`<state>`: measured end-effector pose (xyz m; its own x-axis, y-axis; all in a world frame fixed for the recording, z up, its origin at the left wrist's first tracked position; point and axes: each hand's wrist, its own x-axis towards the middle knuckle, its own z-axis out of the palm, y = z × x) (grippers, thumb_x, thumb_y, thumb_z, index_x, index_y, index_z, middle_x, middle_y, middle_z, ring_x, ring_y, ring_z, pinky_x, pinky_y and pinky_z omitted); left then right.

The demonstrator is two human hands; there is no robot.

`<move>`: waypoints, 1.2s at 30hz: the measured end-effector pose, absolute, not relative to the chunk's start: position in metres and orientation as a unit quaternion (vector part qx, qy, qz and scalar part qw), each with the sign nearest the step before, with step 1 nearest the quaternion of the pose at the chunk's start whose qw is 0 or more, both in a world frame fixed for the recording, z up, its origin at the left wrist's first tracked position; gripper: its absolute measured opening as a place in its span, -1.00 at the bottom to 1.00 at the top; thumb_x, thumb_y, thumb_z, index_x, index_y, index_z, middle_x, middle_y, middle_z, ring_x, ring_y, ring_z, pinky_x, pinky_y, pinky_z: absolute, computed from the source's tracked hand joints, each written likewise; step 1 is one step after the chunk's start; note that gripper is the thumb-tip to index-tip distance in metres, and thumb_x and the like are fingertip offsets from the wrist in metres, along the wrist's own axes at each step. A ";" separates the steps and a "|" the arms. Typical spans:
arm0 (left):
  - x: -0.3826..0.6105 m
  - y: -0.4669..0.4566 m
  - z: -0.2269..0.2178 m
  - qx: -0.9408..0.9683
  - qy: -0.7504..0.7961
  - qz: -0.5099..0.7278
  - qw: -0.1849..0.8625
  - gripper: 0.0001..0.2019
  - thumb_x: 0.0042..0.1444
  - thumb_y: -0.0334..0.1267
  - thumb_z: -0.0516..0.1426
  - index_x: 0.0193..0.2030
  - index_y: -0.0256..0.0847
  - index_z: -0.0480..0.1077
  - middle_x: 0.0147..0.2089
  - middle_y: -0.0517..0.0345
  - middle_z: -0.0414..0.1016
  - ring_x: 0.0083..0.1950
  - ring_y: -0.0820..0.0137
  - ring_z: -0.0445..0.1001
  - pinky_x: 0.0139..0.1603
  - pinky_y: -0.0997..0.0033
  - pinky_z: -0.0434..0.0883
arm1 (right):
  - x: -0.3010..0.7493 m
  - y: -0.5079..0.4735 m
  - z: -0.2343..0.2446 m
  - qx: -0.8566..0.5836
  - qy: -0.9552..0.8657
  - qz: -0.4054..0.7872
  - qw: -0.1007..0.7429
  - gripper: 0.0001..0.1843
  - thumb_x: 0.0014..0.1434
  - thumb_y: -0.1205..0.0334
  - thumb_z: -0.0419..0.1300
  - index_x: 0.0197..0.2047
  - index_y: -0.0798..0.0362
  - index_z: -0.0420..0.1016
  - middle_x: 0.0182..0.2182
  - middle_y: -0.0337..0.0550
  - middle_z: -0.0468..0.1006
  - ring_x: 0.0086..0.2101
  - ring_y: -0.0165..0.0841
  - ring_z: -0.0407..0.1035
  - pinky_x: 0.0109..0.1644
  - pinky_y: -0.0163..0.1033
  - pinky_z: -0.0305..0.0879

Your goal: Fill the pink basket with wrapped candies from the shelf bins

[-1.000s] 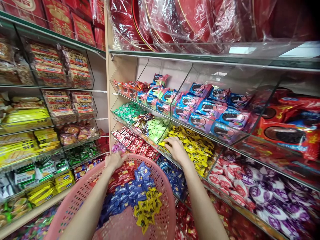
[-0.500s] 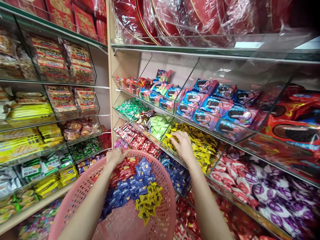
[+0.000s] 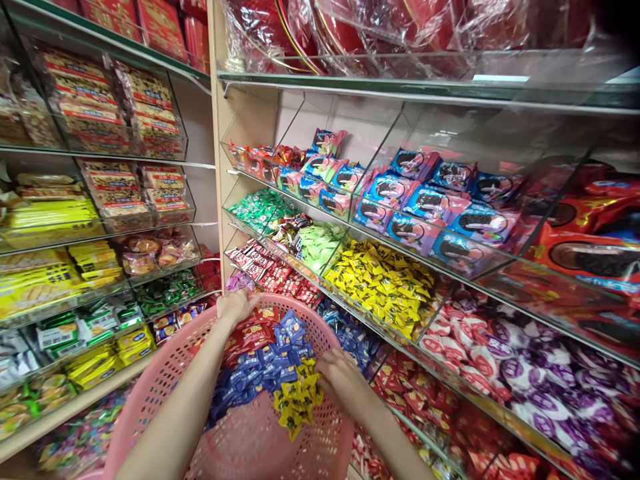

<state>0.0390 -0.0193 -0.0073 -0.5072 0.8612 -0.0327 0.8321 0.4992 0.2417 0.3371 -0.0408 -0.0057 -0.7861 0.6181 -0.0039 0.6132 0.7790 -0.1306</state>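
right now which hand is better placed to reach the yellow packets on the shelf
Probably the right hand: it is closer to the shelf's yellow packets, though whether it holds anything is hidden. The left hand grips the pink basket by its rim.

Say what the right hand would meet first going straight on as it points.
Likely the yellow packets in the pink basket, just ahead of the right hand; depth is hard to judge.

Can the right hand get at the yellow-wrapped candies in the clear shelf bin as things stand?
Likely yes: the right hand is at the pink perforated plastic basket, near those yellow-wrapped candies. Only the bin's low clear front lip looks in between; above it seems open.
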 end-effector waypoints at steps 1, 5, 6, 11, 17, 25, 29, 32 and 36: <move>0.039 -0.019 -0.007 0.490 0.863 0.097 0.075 -0.32 0.04 0.29 -0.25 -0.10 -0.20 0.38 -0.11 -0.17 0.52 -0.05 0.05 0.45 -0.03 0.10 0.25 | 0.339 -0.043 -0.009 -0.329 -0.942 0.061 0.002 -0.90 0.12 0.37 0.09 -0.33 0.03 0.42 -0.26 -0.18 0.46 -0.15 -0.29 0.27 -0.10 -0.20 0.09; 0.039 -0.020 -0.009 0.486 0.866 0.097 0.065 -0.34 0.06 0.27 -0.25 -0.08 -0.18 0.38 -0.09 -0.17 0.52 -0.02 0.06 0.44 -0.03 0.12 0.25 | 0.342 -0.053 -0.015 -0.321 -0.944 0.061 -0.035 -0.88 0.09 0.39 0.09 -0.35 0.04 0.43 -0.27 -0.17 0.47 -0.13 -0.27 0.28 -0.08 -0.17 0.07; 0.038 -0.021 -0.009 0.485 0.867 0.098 0.063 -0.34 0.06 0.26 -0.26 -0.07 -0.17 0.38 -0.09 -0.17 0.51 -0.01 0.07 0.43 -0.03 0.12 0.26 | 0.341 -0.055 -0.016 -0.321 -0.944 0.062 -0.041 -0.88 0.08 0.40 0.09 -0.35 0.04 0.44 -0.28 -0.16 0.48 -0.13 -0.26 0.28 -0.08 -0.16 0.06; 0.036 -0.023 -0.012 0.482 0.869 0.100 0.059 -0.33 0.06 0.27 -0.26 -0.05 -0.17 0.38 -0.09 -0.19 0.51 -0.01 0.06 0.43 -0.04 0.12 0.26 | 0.335 -0.058 -0.021 -0.340 -0.938 0.047 -0.041 -0.82 0.13 0.41 0.05 -0.31 0.07 0.47 -0.26 -0.08 0.50 -0.09 -0.24 0.27 0.00 -0.12 0.02; 0.034 -0.023 -0.014 0.485 0.867 0.092 0.064 -0.34 0.07 0.25 -0.27 -0.08 -0.19 0.38 -0.10 -0.20 0.51 -0.01 0.06 0.43 -0.03 0.10 0.25 | 0.325 -0.054 -0.038 -0.356 -0.933 -0.004 -0.044 -0.83 0.06 0.44 0.08 -0.40 0.08 0.48 -0.38 -0.04 0.51 -0.20 -0.18 0.32 -0.09 -0.07 0.08; 0.039 -0.023 -0.010 0.487 0.866 0.095 0.067 -0.34 0.06 0.26 -0.25 -0.09 -0.18 0.38 -0.11 -0.19 0.52 -0.03 0.06 0.44 -0.03 0.12 0.25 | 0.311 -0.066 -0.044 -0.368 -0.918 -0.083 -0.123 -0.78 0.04 0.46 0.09 -0.29 0.12 0.52 -0.38 0.02 0.54 -0.22 -0.14 0.36 -0.15 -0.05 0.18; 0.041 -0.022 -0.010 0.485 0.866 0.101 0.066 -0.37 0.07 0.24 -0.24 -0.07 -0.17 0.38 -0.12 -0.18 0.53 -0.03 0.06 0.44 -0.01 0.10 0.24 | 0.312 -0.072 -0.034 -0.377 -0.914 -0.062 -0.139 -0.77 0.05 0.46 0.08 -0.24 0.16 0.51 -0.32 0.05 0.54 -0.17 -0.12 0.35 -0.13 -0.03 0.19; 0.041 -0.022 -0.011 0.485 0.866 0.103 0.061 -0.36 0.07 0.25 -0.25 -0.10 -0.18 0.38 -0.13 -0.19 0.53 -0.05 0.06 0.46 -0.04 0.10 0.26 | 0.320 -0.066 0.002 -0.343 -0.938 0.018 -0.057 -0.83 0.02 0.34 0.18 -0.25 0.10 0.48 -0.28 -0.05 0.53 -0.15 -0.17 0.34 -0.05 -0.08 0.16; 0.041 -0.022 -0.011 0.492 0.862 0.108 0.058 -0.35 0.05 0.28 -0.24 -0.14 -0.18 0.39 -0.14 -0.17 0.54 -0.07 0.06 0.47 -0.04 0.10 0.27 | 0.332 -0.034 0.076 -0.346 -0.927 0.025 0.144 -0.83 0.21 0.22 0.01 -0.29 0.02 0.41 -0.31 -0.14 0.50 -0.23 -0.28 0.32 -0.16 -0.20 0.17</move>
<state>0.0407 -0.0217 -0.0112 -0.5085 0.8610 0.0072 0.8360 0.4916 0.2438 0.3317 -0.0337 0.0765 -0.7184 0.6490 0.2504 0.6347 0.7589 -0.1458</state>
